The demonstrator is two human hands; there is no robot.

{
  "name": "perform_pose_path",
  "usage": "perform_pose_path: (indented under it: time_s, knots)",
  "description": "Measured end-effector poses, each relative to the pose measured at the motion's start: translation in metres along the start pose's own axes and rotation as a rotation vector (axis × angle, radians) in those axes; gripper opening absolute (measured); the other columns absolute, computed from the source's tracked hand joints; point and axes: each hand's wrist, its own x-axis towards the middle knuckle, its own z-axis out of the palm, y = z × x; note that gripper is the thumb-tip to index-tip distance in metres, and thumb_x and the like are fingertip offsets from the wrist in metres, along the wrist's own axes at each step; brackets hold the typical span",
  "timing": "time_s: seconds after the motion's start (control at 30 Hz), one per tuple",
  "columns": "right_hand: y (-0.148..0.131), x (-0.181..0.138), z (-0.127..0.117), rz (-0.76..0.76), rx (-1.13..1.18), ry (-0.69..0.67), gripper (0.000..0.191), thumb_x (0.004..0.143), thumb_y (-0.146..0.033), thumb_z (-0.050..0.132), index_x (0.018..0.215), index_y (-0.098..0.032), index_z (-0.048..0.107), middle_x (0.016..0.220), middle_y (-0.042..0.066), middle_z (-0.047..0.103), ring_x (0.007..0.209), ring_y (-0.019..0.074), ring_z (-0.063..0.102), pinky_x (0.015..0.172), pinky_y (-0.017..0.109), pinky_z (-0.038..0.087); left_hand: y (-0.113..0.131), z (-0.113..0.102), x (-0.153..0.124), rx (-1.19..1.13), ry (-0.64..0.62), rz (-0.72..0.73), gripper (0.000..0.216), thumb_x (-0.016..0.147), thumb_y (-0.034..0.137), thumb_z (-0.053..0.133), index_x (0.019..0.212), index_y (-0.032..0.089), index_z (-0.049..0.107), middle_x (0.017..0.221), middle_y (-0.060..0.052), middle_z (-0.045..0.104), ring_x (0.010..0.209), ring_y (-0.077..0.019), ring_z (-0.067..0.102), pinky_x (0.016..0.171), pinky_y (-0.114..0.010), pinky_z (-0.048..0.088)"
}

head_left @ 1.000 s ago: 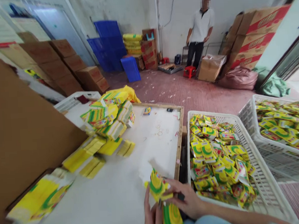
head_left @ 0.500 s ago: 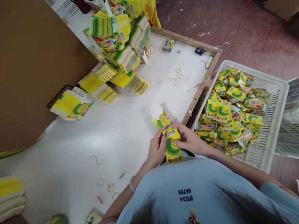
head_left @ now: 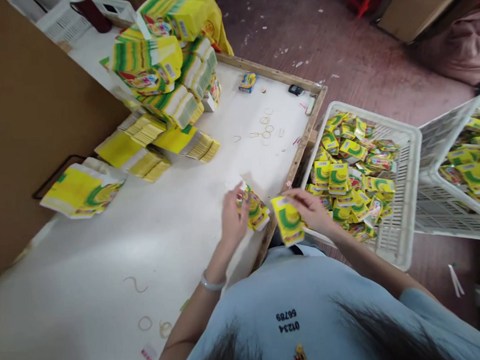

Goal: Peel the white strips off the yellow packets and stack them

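Note:
My right hand pinches a small yellow box with a green ring design by its top edge. It holds the box just off the table's wooden edge, near my body. My left hand is at some yellow printed cartons on the white table, its thumb and fingers closed about their upper left end. Whether it grips one carton or several is hidden. Many similar yellow boxes lie jumbled in a white plastic basket to the right of my right hand.
Stacks of flat yellow-green cartons stand at the table's far left, with bundles in front. Rubber bands, a blue-yellow box and a dark small device lie on the white table. A second basket stands at right.
Both hands were together on one yellow box. Now they are apart: my right hand has carried the box rightward, and my left has moved to the cartons on the table. The view has shifted right.

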Motion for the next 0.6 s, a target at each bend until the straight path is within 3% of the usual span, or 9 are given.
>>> perform_pose_path:
  time_s: [0.07, 0.13, 0.2, 0.27, 0.37, 0.5, 0.6]
  knots:
    - [-0.002, 0.006, -0.050, -0.056, -0.302, 0.244, 0.038, 0.097, -0.050, 0.053, 0.110, -0.019, 0.072, 0.095, 0.008, 0.073, 0.078, 0.0193, 0.066, 0.072, 0.033, 0.057, -0.025, -0.008, 0.030, 0.172, 0.114, 0.006, 0.058, 0.092, 0.039, 0.067, 0.141, 0.013, 0.050, 0.138, -0.020, 0.056, 0.131, -0.0314, 0.050, 0.113, -0.050, 0.040]
    - [-0.007, 0.009, -0.104, -0.054, -0.626, 0.439, 0.047, 0.100, -0.051, 0.044, 0.119, -0.015, 0.069, 0.096, 0.013, 0.072, 0.079, 0.0240, 0.066, 0.076, 0.042, 0.057, -0.049, -0.013, 0.056, 0.218, 0.149, -0.066, 0.068, 0.080, 0.035, 0.081, 0.137, 0.012, 0.052, 0.135, -0.020, 0.055, 0.128, -0.0306, 0.050, 0.111, -0.047, 0.040]
    - [-0.010, 0.011, -0.144, -0.093, -0.918, 0.587, 0.061, 0.099, -0.056, 0.047, 0.137, -0.010, 0.058, 0.117, 0.023, 0.068, 0.103, 0.0351, 0.066, 0.093, 0.056, 0.053, -0.067, -0.015, 0.074, 0.154, 0.099, -0.147, 0.050, 0.078, 0.031, 0.083, 0.118, 0.012, 0.061, 0.113, -0.013, 0.062, 0.105, -0.0239, 0.058, 0.097, -0.039, 0.047]
    - [-0.008, 0.015, -0.158, -0.162, -1.102, 0.654, 0.076, 0.096, -0.062, 0.052, 0.149, -0.007, 0.045, 0.140, 0.030, 0.056, 0.129, 0.0442, 0.054, 0.106, 0.067, 0.042, -0.077, -0.015, 0.082, 0.090, 0.048, -0.171, 0.023, 0.081, 0.028, 0.079, 0.092, 0.014, 0.065, 0.092, -0.005, 0.062, 0.084, -0.0170, 0.057, 0.081, -0.031, 0.049]
    - [0.002, 0.029, -0.126, -0.315, -1.063, 0.549, 0.070, 0.097, -0.059, 0.053, 0.148, -0.012, 0.047, 0.146, 0.026, 0.055, 0.137, 0.0412, 0.050, 0.112, 0.065, 0.039, -0.079, -0.017, 0.085, 0.094, 0.054, -0.122, 0.020, 0.084, 0.026, 0.075, 0.073, 0.017, 0.061, 0.080, -0.001, 0.059, 0.075, -0.0153, 0.056, 0.072, -0.028, 0.047]
    - [0.012, 0.054, -0.030, -0.458, -0.750, 0.281, 0.048, 0.100, -0.049, 0.050, 0.136, -0.017, 0.058, 0.130, 0.019, 0.067, 0.123, 0.0323, 0.061, 0.108, 0.055, 0.048, -0.066, -0.027, 0.081, 0.122, 0.112, -0.030, 0.011, 0.088, 0.024, 0.069, 0.079, 0.020, 0.068, 0.098, -0.008, 0.068, 0.100, -0.0214, 0.062, 0.079, -0.032, 0.051]
    - [0.012, 0.065, 0.042, -0.504, -0.575, 0.192, 0.047, 0.101, -0.045, 0.049, 0.140, -0.018, 0.055, 0.132, 0.018, 0.066, 0.126, 0.0307, 0.060, 0.110, 0.054, 0.048, -0.050, -0.036, 0.074, 0.073, 0.202, 0.101, 0.015, 0.093, 0.033, 0.066, 0.086, 0.020, 0.068, 0.112, -0.010, 0.069, 0.107, -0.0215, 0.064, 0.083, -0.033, 0.053]
